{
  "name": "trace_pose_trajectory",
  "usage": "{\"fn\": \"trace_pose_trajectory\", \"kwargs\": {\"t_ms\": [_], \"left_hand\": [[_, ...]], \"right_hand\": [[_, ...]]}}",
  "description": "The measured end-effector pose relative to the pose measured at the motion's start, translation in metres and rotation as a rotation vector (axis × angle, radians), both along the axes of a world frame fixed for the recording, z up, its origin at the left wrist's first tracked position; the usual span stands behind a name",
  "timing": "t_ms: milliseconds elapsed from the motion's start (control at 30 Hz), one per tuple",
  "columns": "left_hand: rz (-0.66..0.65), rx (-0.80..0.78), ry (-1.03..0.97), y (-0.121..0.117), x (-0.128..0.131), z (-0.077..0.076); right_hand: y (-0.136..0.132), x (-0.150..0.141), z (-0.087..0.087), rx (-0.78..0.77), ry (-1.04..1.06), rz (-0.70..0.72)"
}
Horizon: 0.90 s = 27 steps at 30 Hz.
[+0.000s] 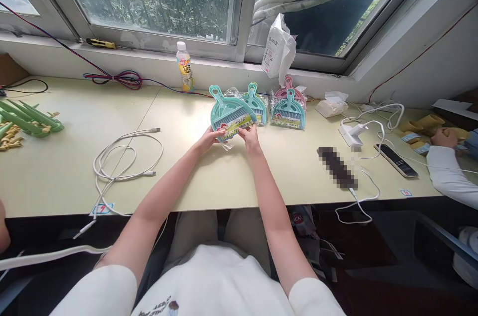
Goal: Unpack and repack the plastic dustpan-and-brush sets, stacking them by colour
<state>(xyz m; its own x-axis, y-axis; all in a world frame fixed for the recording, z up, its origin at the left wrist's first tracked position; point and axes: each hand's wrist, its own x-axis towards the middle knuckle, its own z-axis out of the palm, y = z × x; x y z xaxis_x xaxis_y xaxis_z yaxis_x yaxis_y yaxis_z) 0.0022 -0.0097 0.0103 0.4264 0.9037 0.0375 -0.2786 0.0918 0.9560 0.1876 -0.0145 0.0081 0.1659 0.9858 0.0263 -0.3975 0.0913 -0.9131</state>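
Between my two hands, raised a little at a tilt, is a teal mini dustpan and brush set [232,112] with a printed label across its lower part. My left hand [211,139] grips its lower left edge, and my right hand [249,136] pinches its lower right edge. Clear plastic wrap shows around it. Just behind stands another teal dustpan set [257,102], partly hidden by the held one. To the right are a blue-teal dustpan set [288,112] and, behind that, a pink dustpan set [289,87], both with handles up.
A drink bottle [185,68] stands by the window wall. Coiled white cables [125,164] lie left; green plastic pieces [32,119] lie farther left. A tissue pack [332,104], power strip [351,135] and phone [396,160] are right, near another person's hand [443,137].
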Motion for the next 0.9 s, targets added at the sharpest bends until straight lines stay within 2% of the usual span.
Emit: {"fn": "trace_pose_trajectory", "kwargs": {"t_ms": [267, 333, 433, 533, 600, 733, 900], "left_hand": [[0.015, 0.005, 0.011, -0.004, 0.005, 0.001], [-0.046, -0.025, 0.019, -0.009, 0.009, 0.002], [-0.216, -0.085, 0.07, -0.015, 0.015, 0.003], [-0.307, -0.124, 0.066, -0.015, 0.017, 0.002], [-0.229, -0.111, -0.008, -0.012, 0.016, 0.003], [0.014, -0.036, -0.087, -0.005, 0.011, 0.006], [0.062, -0.017, -0.038, -0.004, 0.01, 0.001]], "right_hand": [[-0.005, -0.014, 0.0, -0.027, 0.068, -0.168], [-0.005, -0.016, 0.0, -0.035, 0.107, -0.215], [-0.004, -0.014, 0.001, -0.047, 0.153, -0.274], [-0.003, -0.01, 0.004, -0.036, 0.175, -0.263], [-0.004, -0.009, 0.005, -0.007, 0.178, -0.22], [-0.007, -0.015, 0.004, 0.005, 0.166, -0.172], [-0.007, -0.02, -0.001, -0.079, 0.147, -0.235]]}}
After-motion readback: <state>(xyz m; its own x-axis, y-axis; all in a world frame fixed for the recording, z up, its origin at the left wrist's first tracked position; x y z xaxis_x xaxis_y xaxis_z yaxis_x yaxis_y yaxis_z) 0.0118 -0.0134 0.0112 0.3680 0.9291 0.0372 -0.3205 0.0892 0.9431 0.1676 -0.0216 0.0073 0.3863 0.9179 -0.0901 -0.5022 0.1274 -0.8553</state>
